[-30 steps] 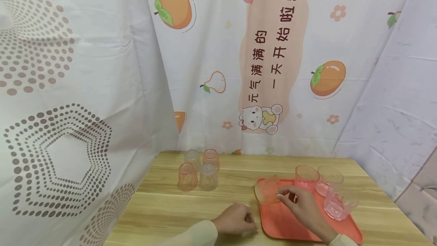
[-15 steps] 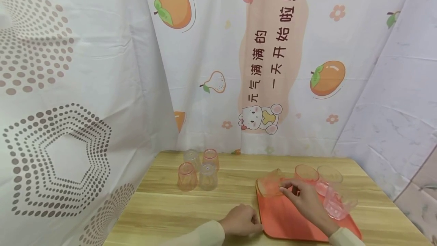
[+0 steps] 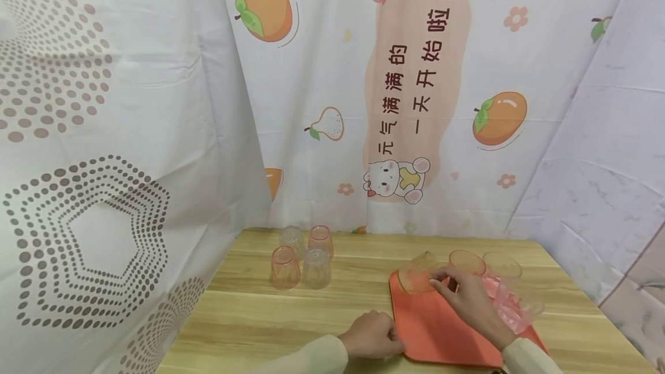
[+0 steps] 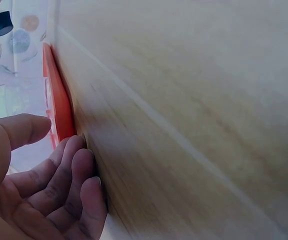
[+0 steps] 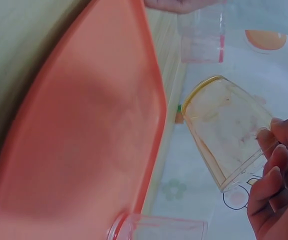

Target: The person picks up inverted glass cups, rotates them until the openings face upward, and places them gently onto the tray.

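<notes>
My right hand pinches a see-through amber cup between thumb and fingers near its base. The cup tilts over the back left corner of a red tray; in the right wrist view the amber cup has its thicker yellow rim pointing away from the fingers. My left hand rests on the table at the tray's front left corner. In the left wrist view its fingers are loosely bent, with the thumb apart and fingertips right at the tray's edge.
On the tray's right part stand an orange-tinted cup, a clear cup and a pinkish cup. Several pink and clear cups, including a pink cup, stand upside down at the table's back left. Printed curtains enclose the wooden table.
The amber cup has turned in my right hand's grip, its rim swinging downward and its base rising, and shifted slightly right. My left hand has slid right to the tray's corner.
</notes>
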A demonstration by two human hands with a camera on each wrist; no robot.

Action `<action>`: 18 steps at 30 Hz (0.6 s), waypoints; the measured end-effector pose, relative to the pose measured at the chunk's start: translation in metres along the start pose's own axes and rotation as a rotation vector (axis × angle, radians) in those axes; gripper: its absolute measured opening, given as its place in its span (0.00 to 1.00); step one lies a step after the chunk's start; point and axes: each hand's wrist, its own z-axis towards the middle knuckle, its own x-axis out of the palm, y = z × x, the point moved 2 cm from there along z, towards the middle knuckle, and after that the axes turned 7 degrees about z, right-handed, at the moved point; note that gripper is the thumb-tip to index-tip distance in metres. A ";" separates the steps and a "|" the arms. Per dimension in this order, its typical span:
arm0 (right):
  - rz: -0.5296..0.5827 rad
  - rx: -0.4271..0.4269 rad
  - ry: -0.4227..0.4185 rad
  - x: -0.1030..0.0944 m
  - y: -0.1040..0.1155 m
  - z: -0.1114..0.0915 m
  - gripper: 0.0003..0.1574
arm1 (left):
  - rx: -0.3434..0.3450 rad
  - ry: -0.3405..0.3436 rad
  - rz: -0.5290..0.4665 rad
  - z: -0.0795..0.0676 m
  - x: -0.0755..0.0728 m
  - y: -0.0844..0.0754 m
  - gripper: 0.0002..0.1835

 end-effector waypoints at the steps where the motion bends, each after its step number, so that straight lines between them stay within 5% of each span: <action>1: -0.010 0.003 0.006 0.000 -0.002 0.001 0.04 | -0.004 0.001 -0.006 0.000 0.000 0.000 0.22; 18: -0.234 -0.269 -0.028 0.002 -0.018 0.016 0.12 | -0.056 -0.021 0.040 0.004 0.002 -0.002 0.29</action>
